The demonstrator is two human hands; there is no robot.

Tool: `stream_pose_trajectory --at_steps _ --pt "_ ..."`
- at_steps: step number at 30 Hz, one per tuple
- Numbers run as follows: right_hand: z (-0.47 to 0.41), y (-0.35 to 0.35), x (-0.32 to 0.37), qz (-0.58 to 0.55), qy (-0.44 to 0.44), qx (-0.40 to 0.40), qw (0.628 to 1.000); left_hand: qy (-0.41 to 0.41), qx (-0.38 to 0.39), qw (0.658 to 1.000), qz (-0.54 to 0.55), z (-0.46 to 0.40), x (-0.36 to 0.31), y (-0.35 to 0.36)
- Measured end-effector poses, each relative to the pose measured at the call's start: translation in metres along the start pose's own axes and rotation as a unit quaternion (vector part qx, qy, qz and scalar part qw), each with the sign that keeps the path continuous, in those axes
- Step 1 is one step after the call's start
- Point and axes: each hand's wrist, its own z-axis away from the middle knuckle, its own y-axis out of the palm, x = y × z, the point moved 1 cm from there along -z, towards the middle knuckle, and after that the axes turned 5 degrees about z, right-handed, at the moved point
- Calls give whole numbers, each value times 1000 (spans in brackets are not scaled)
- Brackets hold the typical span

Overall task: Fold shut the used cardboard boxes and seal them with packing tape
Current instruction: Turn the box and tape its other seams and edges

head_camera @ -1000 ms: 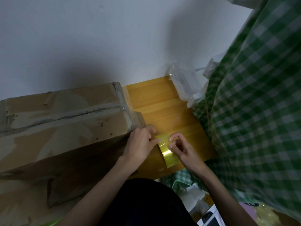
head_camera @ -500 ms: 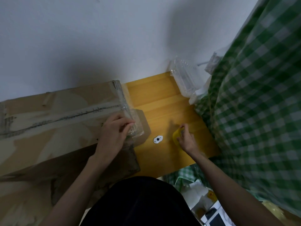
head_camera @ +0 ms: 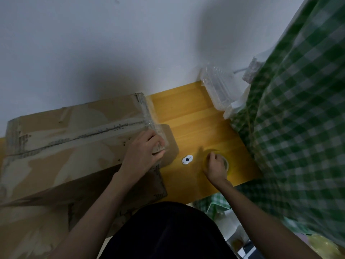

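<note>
A long used cardboard box (head_camera: pixel 74 131) lies on the wooden table (head_camera: pixel 186 113), its top seam covered with clear tape. My left hand (head_camera: pixel 141 156) rests on the box's right end and presses fresh clear tape down over that edge with its fingers. A brown end flap (head_camera: pixel 172 144) sticks out just past them. My right hand (head_camera: pixel 214 167) grips the yellowish packing tape roll (head_camera: pixel 229 166), which sits on the table to the right of the box. Much of the roll is hidden under that hand.
A small white tape cutter (head_camera: pixel 187 159) lies on the table between my hands. Clear plastic packaging (head_camera: pixel 218 90) sits at the table's back right by the wall. A green checked cloth (head_camera: pixel 298 128) fills the right side. Small items lie on the floor below.
My hands came apart. The left went from the tape strip up onto the box's right end. The right set the tape roll down on the table, and the white cutter came into sight.
</note>
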Motion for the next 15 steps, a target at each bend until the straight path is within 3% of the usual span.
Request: stream_pose_trajectory --at_steps 4,8,11,15 --pt "7 -35 43 -159 -20 -53 986 26 7 999 -33 -2 1 3" --pt "38 -76 102 -364 -95 -79 923 18 45 999 -13 -3 4 2" --pt "65 -92 137 -428 -136 -75 890 18 51 997 56 -5 6 -7" --pt "78 -88 158 -477 -117 -86 867 46 40 993 101 -4 16 -17"
